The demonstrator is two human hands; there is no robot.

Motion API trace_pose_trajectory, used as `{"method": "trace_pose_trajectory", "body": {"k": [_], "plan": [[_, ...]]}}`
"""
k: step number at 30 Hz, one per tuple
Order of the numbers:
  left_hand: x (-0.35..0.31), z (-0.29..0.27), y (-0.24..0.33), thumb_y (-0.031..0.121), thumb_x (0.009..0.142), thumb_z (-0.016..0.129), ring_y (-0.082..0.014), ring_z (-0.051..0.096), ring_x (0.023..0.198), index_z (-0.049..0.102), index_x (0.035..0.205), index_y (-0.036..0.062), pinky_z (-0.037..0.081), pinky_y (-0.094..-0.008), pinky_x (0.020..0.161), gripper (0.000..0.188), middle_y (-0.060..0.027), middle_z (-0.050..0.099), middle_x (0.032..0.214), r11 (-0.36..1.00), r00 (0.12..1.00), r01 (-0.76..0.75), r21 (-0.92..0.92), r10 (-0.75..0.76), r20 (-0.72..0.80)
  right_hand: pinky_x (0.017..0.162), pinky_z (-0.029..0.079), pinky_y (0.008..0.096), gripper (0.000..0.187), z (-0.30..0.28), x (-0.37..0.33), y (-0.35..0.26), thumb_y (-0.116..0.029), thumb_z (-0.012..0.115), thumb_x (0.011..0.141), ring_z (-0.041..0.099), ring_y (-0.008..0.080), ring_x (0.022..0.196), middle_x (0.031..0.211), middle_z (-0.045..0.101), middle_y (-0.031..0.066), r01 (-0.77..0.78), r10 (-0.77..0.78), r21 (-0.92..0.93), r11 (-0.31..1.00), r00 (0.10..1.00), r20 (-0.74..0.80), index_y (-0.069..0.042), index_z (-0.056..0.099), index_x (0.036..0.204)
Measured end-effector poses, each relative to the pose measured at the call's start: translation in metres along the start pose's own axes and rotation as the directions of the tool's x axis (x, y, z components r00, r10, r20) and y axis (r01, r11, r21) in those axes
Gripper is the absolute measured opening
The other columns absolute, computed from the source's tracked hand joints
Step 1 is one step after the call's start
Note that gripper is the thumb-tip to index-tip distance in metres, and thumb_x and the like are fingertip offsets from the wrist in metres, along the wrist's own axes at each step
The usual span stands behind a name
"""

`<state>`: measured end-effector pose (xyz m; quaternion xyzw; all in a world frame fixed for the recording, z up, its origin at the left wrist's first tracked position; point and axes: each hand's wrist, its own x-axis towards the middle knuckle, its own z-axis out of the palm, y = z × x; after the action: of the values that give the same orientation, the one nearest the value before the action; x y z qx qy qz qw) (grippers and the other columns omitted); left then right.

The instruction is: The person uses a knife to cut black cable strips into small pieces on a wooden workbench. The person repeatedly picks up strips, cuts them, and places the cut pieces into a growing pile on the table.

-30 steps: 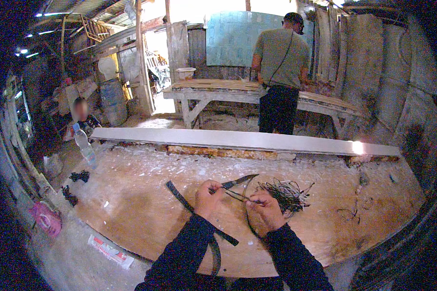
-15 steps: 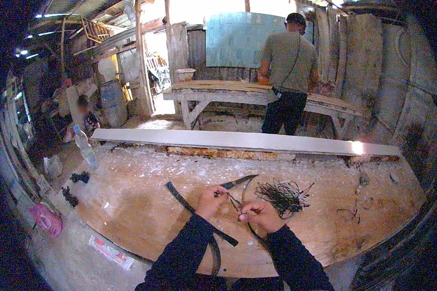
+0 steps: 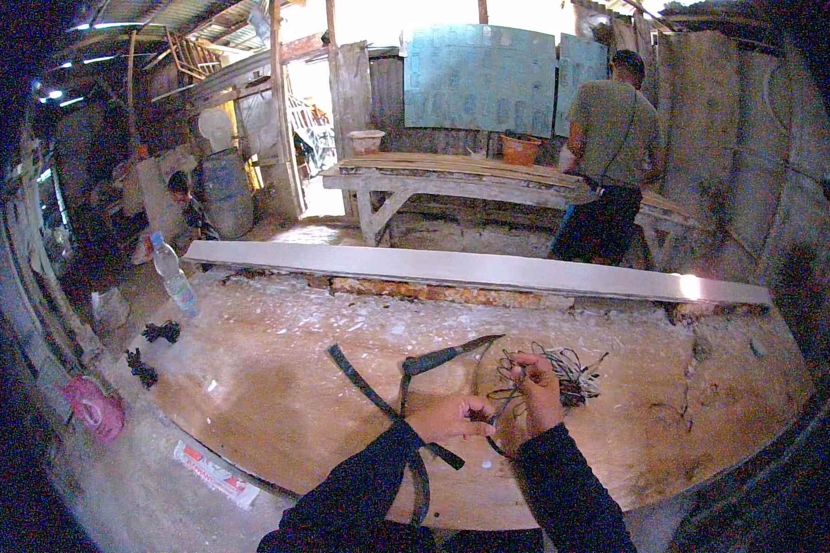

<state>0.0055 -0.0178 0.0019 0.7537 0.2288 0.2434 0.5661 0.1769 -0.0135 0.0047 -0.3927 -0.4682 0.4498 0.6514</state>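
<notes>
My left hand [image 3: 452, 417] is over the middle of the board, thumb and forefinger pinched; what they hold, if anything, is too small to make out. My right hand [image 3: 539, 396] is raised beside it, fingertips pinched on a thin dark strand by the bundle of thin strands [image 3: 578, 378]. Part of that bundle is behind the right hand. Beyond my left hand lies a knife [image 3: 438, 358] with a dark wrapped handle, its tip pointing right. A flat black strap [image 3: 358, 373] runs slantwise, partly under my left hand and sleeve. Another dark strip [image 3: 421, 488] curves toward the near edge.
A long white plank [image 3: 433, 265] spans the board's far edge. At left are a plastic bottle [image 3: 172, 274], black tied bundles [image 3: 161, 332] and a pink object [image 3: 95, 407]. A person [image 3: 613, 147] stands at the far bench [image 3: 415, 173]; another person [image 3: 186, 198] is low at left.
My left hand has moved right and nearer to me, uncovering the knife handle. My right hand has shifted right and up to the strand bundle. The standing person is farther right.
</notes>
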Motion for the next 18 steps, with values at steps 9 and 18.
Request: {"method": "trace_pose_trajectory", "body": {"k": [9, 18], "plan": [[-0.002, -0.040, -0.025, 0.016, 0.071, 0.059, -0.0073, 0.043, 0.045, 0.052, 0.071, 0.0059, 0.035, -0.0235, 0.040, 0.012, 0.0021, 0.045, 0.055, 0.988, 0.739, 0.115, 0.108, -0.012, -0.674, 0.059, 0.042, 0.0257, 0.003, 0.014, -0.019, -0.020, -0.002, 0.056, 0.072, 0.049, 0.0141, 0.066, 0.074, 0.051, 0.0034, -0.025, 0.045, -0.121, 0.992, 0.986, 0.161, -0.005, 0.054, 0.072], [-0.007, -0.044, 0.001, 0.003, 0.066, 0.062, -0.0066, 0.045, 0.045, 0.054, 0.069, 0.0037, 0.036, -0.0202, 0.039, 0.009, -0.0004, 0.050, 0.056, 0.992, 0.598, -0.019, -0.121, -0.086, -0.797, 0.080, 0.038, 0.0291, 0.012, 0.016, -0.016, -0.013, -0.013, 0.063, 0.072, 0.051, 0.0182, 0.086, 0.092, 0.054, 0.0089, -0.058, 0.062, -0.023, 0.998, 0.882, 0.466, -0.001, 0.062, 0.074]]}}
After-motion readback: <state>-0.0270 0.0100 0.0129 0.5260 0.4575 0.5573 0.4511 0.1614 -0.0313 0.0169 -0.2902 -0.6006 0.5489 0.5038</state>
